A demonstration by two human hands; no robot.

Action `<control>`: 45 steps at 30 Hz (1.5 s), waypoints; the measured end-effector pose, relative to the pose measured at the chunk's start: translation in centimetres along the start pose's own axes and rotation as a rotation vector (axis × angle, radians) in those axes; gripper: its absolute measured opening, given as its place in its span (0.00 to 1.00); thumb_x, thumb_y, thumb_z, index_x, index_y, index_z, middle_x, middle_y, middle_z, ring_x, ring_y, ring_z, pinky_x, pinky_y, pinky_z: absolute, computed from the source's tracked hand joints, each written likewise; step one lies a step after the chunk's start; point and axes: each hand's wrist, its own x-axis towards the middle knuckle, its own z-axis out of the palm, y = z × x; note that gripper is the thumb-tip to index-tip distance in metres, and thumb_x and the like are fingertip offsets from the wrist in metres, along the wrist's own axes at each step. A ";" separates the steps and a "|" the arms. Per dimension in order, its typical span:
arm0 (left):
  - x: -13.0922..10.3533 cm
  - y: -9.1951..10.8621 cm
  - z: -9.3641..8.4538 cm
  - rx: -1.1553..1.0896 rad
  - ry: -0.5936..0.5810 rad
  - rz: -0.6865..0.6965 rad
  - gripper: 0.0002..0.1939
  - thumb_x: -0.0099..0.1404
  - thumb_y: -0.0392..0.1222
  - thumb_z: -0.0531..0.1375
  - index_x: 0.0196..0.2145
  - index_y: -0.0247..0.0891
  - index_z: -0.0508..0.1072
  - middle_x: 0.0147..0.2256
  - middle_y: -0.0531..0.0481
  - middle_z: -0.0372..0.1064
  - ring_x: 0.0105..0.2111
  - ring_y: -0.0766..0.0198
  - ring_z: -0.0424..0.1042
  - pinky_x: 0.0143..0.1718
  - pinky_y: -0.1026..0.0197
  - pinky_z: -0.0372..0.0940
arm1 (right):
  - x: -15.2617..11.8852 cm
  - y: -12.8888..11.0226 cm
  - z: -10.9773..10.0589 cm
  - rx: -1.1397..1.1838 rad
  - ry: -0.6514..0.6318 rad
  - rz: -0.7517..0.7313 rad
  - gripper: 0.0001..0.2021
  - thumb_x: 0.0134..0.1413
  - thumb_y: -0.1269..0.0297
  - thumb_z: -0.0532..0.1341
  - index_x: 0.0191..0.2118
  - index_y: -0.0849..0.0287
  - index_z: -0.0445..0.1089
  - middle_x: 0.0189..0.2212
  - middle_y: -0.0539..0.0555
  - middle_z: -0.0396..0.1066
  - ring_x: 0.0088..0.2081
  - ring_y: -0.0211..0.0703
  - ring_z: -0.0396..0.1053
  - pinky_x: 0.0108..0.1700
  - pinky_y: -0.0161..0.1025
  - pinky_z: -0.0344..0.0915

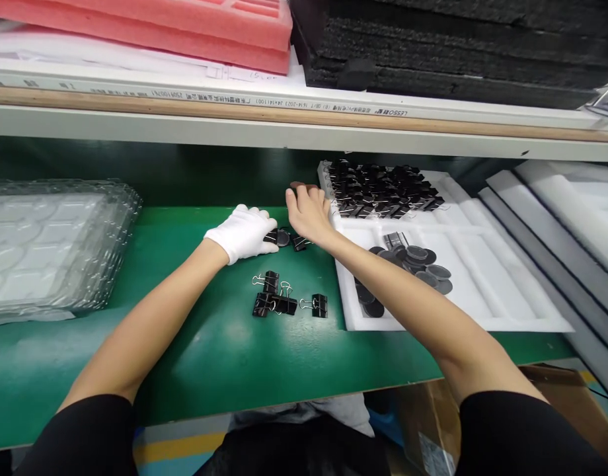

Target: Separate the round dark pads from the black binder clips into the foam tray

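Observation:
My left hand (242, 235), in a white glove, has its fingers closed on a black binder clip (271, 236) beside a dark round disc (283, 237). Just right of the disc, another binder clip (300, 243) lies near my right wrist. My bare right hand (310, 210) is at the left edge of the white foam tray (341, 264), thumb apart from the fingers and nothing visible in it; its fingertips are partly hidden. Nearer me on the green table (225, 357) are several loose clips (284, 305), with one apart (320, 305) to their right.
Many binder clips (383, 192) fill the tray's back left; dark discs (418, 261) lie in front. Clear plastic trays (51, 244) are stacked left, white foam sheets (571, 225) right. A shelf edge (234, 119) crosses above, bearing pink foam (185, 30) and black foam (433, 53).

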 end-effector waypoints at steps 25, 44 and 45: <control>-0.3 2.6 3.1 -0.120 0.144 -0.067 0.30 0.71 0.63 0.56 0.51 0.31 0.77 0.45 0.37 0.73 0.50 0.40 0.72 0.53 0.44 0.55 | 1.8 5.9 4.9 0.003 -0.043 -0.157 0.34 0.73 0.42 0.26 0.67 0.49 0.54 0.61 0.61 0.56 0.68 0.61 0.53 0.67 0.71 0.52; -1.5 1.9 2.6 -0.250 0.327 0.004 0.22 0.75 0.55 0.56 0.55 0.35 0.74 0.46 0.39 0.78 0.45 0.50 0.78 0.46 0.53 0.64 | 1.6 2.3 -0.4 0.452 -0.033 0.079 0.35 0.75 0.53 0.27 0.67 0.57 0.62 0.58 0.65 0.71 0.61 0.51 0.69 0.61 0.54 0.66; -1.6 1.9 2.3 -0.337 0.374 -0.036 0.20 0.77 0.53 0.54 0.53 0.35 0.74 0.44 0.41 0.79 0.43 0.52 0.78 0.44 0.54 0.65 | 1.2 2.3 -1.8 0.568 -0.070 0.055 0.35 0.75 0.51 0.28 0.65 0.58 0.64 0.57 0.65 0.73 0.59 0.51 0.71 0.58 0.53 0.68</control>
